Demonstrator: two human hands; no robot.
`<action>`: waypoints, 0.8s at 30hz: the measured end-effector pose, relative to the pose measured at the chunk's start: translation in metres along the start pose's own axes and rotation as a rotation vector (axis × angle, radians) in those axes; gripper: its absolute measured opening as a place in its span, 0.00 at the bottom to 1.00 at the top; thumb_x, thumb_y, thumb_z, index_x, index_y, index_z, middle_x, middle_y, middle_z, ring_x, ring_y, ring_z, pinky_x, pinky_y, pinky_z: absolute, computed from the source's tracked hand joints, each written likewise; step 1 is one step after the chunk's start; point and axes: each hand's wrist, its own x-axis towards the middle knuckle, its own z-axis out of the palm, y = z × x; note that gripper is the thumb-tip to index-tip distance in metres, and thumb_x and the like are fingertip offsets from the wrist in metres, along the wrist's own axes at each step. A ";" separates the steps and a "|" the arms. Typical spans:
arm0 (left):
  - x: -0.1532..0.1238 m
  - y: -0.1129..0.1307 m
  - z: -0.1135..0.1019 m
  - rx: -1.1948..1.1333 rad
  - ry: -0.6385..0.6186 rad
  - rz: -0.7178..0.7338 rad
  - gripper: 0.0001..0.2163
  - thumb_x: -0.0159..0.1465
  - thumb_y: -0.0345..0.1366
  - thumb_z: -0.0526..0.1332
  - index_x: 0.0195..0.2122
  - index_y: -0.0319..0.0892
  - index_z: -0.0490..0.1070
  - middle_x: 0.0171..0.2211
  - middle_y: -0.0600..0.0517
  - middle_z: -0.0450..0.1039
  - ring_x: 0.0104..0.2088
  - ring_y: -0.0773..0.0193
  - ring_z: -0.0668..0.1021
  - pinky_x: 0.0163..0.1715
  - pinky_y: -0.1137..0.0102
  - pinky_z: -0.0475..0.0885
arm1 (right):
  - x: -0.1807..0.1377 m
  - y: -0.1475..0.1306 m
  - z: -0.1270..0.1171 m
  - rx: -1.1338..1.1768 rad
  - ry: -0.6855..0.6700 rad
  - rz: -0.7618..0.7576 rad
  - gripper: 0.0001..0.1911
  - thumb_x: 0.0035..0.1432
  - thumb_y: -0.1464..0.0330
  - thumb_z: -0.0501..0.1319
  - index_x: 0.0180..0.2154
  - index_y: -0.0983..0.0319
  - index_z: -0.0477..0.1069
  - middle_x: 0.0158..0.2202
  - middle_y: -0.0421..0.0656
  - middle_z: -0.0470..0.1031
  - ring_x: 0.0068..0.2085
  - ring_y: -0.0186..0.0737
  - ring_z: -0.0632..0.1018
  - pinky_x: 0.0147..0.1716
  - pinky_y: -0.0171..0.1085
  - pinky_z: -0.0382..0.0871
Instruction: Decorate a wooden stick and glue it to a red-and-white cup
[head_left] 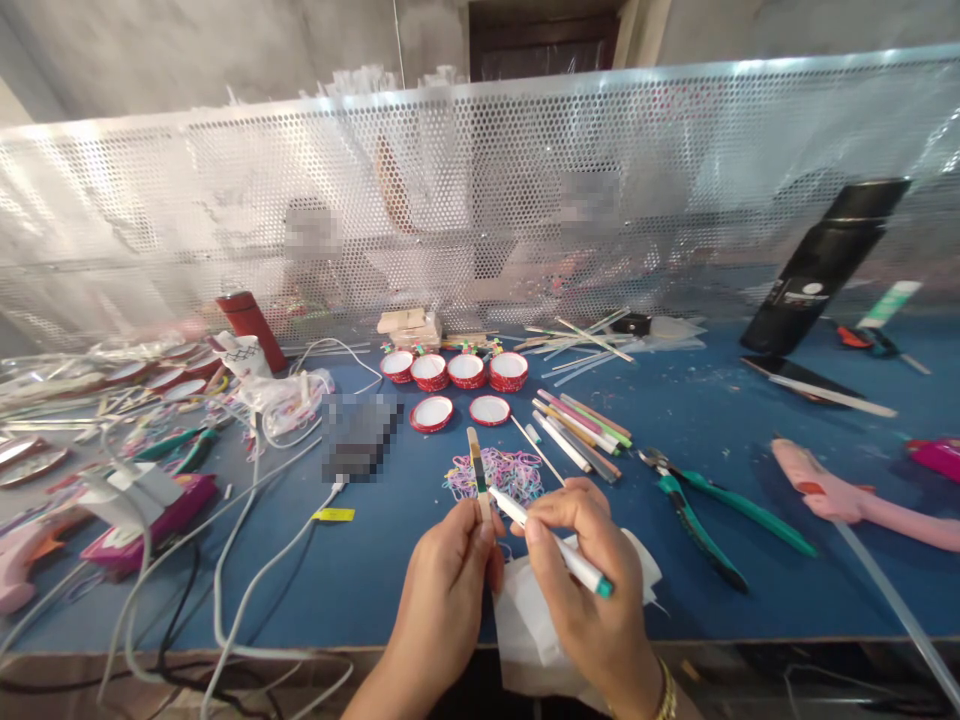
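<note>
My left hand pinches a flat wooden stick and holds it upright above the blue table's near edge. Part of the stick is coloured dark. My right hand grips a white marker with a green end; its tip touches the stick about halfway up. A white tissue lies under both hands. Just beyond the stick sits a heap of small coloured rubber bands.
Several red-rimmed round lids and several markers lie further back. Green-handled pliers and a pink glue gun lie to the right, a black bottle leans back right. White cables and clutter fill the left. A perforated screen closes the back.
</note>
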 end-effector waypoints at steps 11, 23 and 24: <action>0.001 -0.002 0.002 0.008 0.018 0.004 0.18 0.73 0.48 0.50 0.30 0.43 0.63 0.23 0.57 0.67 0.25 0.69 0.68 0.27 0.73 0.61 | -0.001 -0.001 -0.001 -0.018 -0.032 -0.025 0.05 0.64 0.74 0.57 0.36 0.58 0.67 0.31 0.36 0.76 0.33 0.37 0.77 0.57 0.51 0.56; 0.002 -0.002 0.002 0.037 0.033 0.010 0.17 0.73 0.46 0.49 0.30 0.43 0.63 0.24 0.57 0.68 0.25 0.69 0.69 0.28 0.73 0.61 | 0.000 0.000 0.000 -0.019 -0.040 -0.022 0.05 0.64 0.74 0.57 0.36 0.58 0.67 0.31 0.36 0.76 0.33 0.37 0.77 0.57 0.50 0.57; 0.002 -0.001 0.002 0.038 0.032 0.010 0.17 0.73 0.47 0.49 0.30 0.43 0.63 0.24 0.57 0.68 0.25 0.69 0.69 0.28 0.73 0.61 | 0.000 0.001 0.000 -0.019 -0.043 -0.021 0.05 0.64 0.74 0.57 0.36 0.58 0.67 0.31 0.36 0.76 0.33 0.37 0.77 0.57 0.50 0.57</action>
